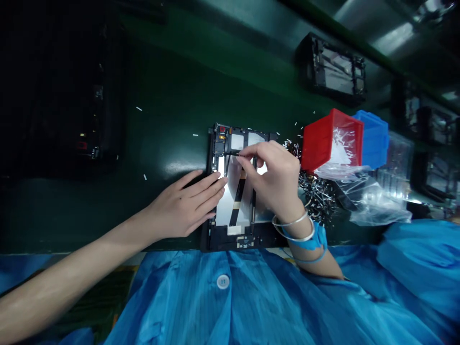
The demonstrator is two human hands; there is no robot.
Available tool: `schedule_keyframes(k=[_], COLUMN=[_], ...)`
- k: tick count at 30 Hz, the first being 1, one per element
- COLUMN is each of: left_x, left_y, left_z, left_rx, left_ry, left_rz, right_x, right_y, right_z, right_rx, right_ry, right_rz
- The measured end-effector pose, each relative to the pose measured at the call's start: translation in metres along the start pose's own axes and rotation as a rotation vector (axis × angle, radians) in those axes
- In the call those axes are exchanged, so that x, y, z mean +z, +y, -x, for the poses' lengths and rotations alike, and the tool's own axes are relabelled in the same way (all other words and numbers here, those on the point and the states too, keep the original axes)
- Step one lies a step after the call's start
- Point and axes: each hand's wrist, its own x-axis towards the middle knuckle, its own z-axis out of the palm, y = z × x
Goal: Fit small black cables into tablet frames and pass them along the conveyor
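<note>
Left of the red bin (316, 140) lay the tablet (230, 196); on its side farthest from the bin rested the left hand (187, 205), fingers apart. Nearer the bin, the right hand (275, 171) had fingertips together, contents unclear.

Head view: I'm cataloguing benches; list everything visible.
Opened device: one, black and silver, centre
Thin strip: one, dark, over device
Bins: two, red and blue, right
Scraps: many, white and black, by bins
Clear plastic: count unclear, transparent, before bins
Other devices: several, mostly black, both sides
Bench: one, green, beneath
Wristwear: several, silver and blue, right wrist
Clothing: count unclear, blue, bottom
Left hand: one, on device's left edge
Right hand: one, apparently pinching strip
</note>
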Motion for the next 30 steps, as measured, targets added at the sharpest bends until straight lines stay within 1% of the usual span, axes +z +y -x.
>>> schedule_keyframes(k=[2, 4, 6, 9, 12, 13, 15, 17, 18, 19, 20, 21, 23, 24, 26, 30], left_x=[0.001, 0.001, 0.000, 0.000, 0.001, 0.001, 0.002, 0.002, 0.002, 0.002, 0.002, 0.002, 0.002, 0.002, 0.002, 0.001], left_y=[0.000, 0.001, 0.000, 0.001, 0.001, 0.001, 0.001, 0.000, 0.000, 0.000, 0.000, 0.000, 0.000, 0.000, 0.001, 0.002], left_z=[0.000, 0.001, 0.001, 0.001, 0.003, 0.003, 0.004, 0.004, 0.004, 0.004, 0.003, 0.003, 0.003, 0.003, 0.002, 0.002], left_rx=[-0.007, -0.011, -0.007, -0.005, -0.018, -0.021, -0.024, -0.018, -0.012, -0.006, -0.003, -0.002, -0.007, -0.013, -0.023, -0.033], left_ry=[0.012, 0.025, 0.032, 0.032, 0.029, 0.025, 0.009, 0.002, 0.002, 0.003, 0.004, 0.003, -0.001, -0.004, -0.013, -0.024], left_rz=[-0.011, -0.017, -0.021, -0.030, -0.043, -0.045, -0.042, -0.031, -0.026, -0.022, -0.019, -0.015, -0.003, 0.003, 0.013, 0.026], right_x=[-0.004, -0.004, -0.001, 0.003, 0.004, 0.002, -0.003, -0.008, -0.009, -0.010, -0.009, -0.008, -0.001, 0.002, 0.009, 0.015], right_y=[-0.003, -0.005, -0.007, -0.011, -0.015, -0.015, -0.011, -0.005, -0.002, 0.001, 0.004, 0.007, 0.010, 0.011, 0.013, 0.015], right_z=[0.004, 0.004, 0.001, -0.006, -0.010, -0.011, -0.012, -0.013, -0.014, -0.016, -0.018, -0.019, -0.023, -0.024, -0.025, -0.025], right_rx=[-0.177, -0.287, -0.321, -0.320, -0.309, -0.297, -0.237, -0.118, -0.045, 0.028, 0.092, 0.142, 0.201, 0.213, 0.217, 0.210], right_ry=[-0.094, -0.210, -0.271, -0.327, -0.350, -0.333, -0.232, -0.084, -0.035, -0.027, -0.065, -0.136, -0.273, -0.304, -0.293, -0.252], right_rz=[0.106, 0.177, 0.238, 0.305, 0.360, 0.367, 0.346, 0.271, 0.205, 0.120, 0.017, -0.095, -0.290, -0.354, -0.415, -0.424])
